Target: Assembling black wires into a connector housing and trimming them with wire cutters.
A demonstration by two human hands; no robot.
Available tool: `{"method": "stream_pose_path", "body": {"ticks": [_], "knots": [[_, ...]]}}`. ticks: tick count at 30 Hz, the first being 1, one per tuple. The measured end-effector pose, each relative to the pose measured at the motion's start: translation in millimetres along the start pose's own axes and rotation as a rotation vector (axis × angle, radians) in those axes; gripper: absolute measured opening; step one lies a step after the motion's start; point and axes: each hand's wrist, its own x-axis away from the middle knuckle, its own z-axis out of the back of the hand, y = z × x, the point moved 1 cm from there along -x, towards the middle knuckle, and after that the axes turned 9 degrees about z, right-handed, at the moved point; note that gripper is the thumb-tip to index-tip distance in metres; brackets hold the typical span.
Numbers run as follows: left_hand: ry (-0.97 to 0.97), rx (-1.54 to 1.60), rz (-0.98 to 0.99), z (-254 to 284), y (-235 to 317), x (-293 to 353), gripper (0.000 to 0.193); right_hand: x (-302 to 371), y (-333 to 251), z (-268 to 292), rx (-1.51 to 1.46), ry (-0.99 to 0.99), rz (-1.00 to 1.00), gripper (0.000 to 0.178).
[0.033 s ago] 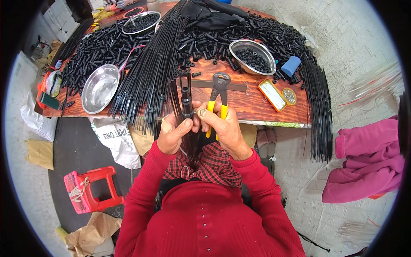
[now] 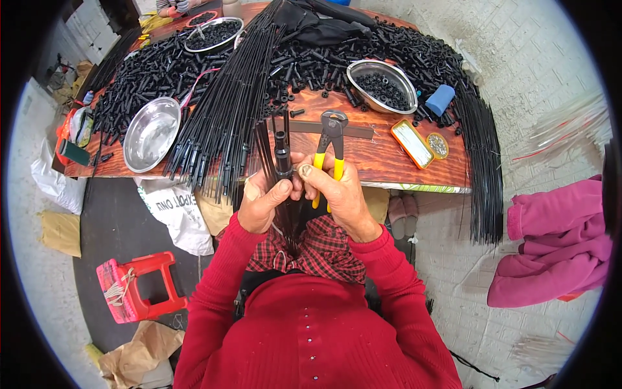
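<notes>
My left hand point(image 2: 261, 202) is closed around a black ringed tube fitting point(image 2: 282, 159), held upright over my lap. Thin black rods point(image 2: 264, 146) run beside the fitting, and more hang below my fingers. My right hand point(image 2: 343, 194) is closed on end-cutting pincers point(image 2: 333, 133) with yellow handles; their dark jaws point away from me over the table edge. The right thumb and fingertips meet beside the fitting, close to my left fingertips. Something tiny and thin may be pinched there, too small to make out.
The wooden table point(image 2: 311, 107) bears heaped black fittings point(image 2: 155, 71), a rod bundle point(image 2: 223, 104), an empty steel bowl point(image 2: 135, 146), a bowl of black rings point(image 2: 405, 78) and a small yellow tin point(image 2: 413, 144). A red stool point(image 2: 120, 308) stands left. Another person's hands point(image 2: 178, 9) show far left.
</notes>
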Motion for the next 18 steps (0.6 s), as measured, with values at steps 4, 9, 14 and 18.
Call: {"method": "stream_pose_path", "body": {"ticks": [4, 9, 14, 18], "knots": [[-0.005, 0.009, 0.006, 0.7, -0.4, 1.1, 0.050, -0.4, -0.4, 0.6, 0.023, -0.019, -0.016, 0.015], [-0.012, -0.003, 0.019, -0.3, 0.4, -0.4, 0.050, 0.3, 1.2, 2.5, 0.010, -0.014, -0.015, 0.016], [-0.002, -0.007, 0.018, 1.2, -0.4, -0.1, 0.050, 0.3, 0.0, 1.3, -0.010, -0.023, -0.016, 0.015], [0.009, -0.016, 0.026, 1.3, -0.7, -1.0, 0.051, 1.5, 1.5, -0.4, 0.052, 0.020, 0.018, 0.012]]}}
